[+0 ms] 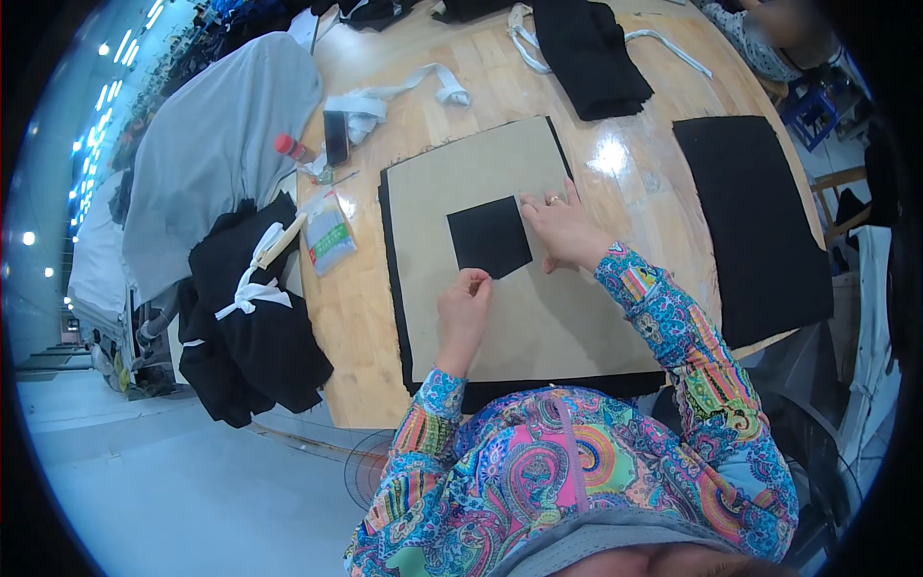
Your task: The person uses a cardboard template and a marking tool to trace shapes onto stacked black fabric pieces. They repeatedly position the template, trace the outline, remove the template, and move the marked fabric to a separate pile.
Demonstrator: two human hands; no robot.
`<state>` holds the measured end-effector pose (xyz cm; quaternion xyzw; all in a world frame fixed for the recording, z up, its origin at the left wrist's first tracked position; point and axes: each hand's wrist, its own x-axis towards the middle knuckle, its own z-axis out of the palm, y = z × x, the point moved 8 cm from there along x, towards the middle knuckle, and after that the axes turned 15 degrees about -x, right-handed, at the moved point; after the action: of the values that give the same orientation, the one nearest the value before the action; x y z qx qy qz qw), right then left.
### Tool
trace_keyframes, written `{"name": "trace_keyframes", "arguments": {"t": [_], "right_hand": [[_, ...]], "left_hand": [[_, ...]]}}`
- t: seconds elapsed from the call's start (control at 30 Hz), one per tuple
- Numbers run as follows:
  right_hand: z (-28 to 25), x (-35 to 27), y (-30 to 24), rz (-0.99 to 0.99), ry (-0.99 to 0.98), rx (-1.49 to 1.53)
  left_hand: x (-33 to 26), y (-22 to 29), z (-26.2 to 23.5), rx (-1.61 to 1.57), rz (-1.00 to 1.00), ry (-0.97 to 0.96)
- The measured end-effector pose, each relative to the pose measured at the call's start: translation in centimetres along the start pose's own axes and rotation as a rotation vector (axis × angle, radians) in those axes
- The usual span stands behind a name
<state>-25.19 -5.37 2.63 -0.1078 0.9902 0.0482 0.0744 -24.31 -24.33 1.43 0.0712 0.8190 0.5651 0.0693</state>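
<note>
A black pocket-shaped fabric piece (488,238), pointed at its lower edge, lies flat on a large beige sheet (577,327). Black fabric (392,279) shows from under the sheet along its edges. My left hand (465,313) is closed in a pinch at the pocket piece's lower edge; a tiny pale speck shows by the fingertips, too small to name. With fingers spread, my right hand (562,229) rests on the beige sheet beside the piece's right edge, a ring on one finger.
Left on the wooden table (361,375) are a phone (336,137), a red-capped bottle (293,148), a plastic packet (329,231) and white strips (394,96). Black fabric stacks (755,231) lie right and far. A tied black bundle (255,317) sits left; a person (779,43) is far right.
</note>
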Motion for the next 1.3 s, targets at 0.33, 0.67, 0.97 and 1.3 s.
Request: {"name": "trace_keyframes", "arguments": {"t": [0.33,0.67,0.97,1.3], "right_hand": [[-0.3,0.0,-0.2,-0.007,-0.018,0.024],[-0.2,0.0,-0.1,-0.003,-0.055,0.026],[-0.4,-0.2,0.1,0.016,-0.010,0.006],[-0.1,-0.1,0.2,0.002,0.016,0.037]], "left_hand": [[1.0,-1.2,-4.4,0.100,-0.051,0.124],[0.0,-0.3,2.9,-0.340,0.011,-0.072],[0.3,1.7,5.8,-0.217,0.005,-0.146],[0.3,1.2,4.7,-0.110,-0.042,-0.130]]}}
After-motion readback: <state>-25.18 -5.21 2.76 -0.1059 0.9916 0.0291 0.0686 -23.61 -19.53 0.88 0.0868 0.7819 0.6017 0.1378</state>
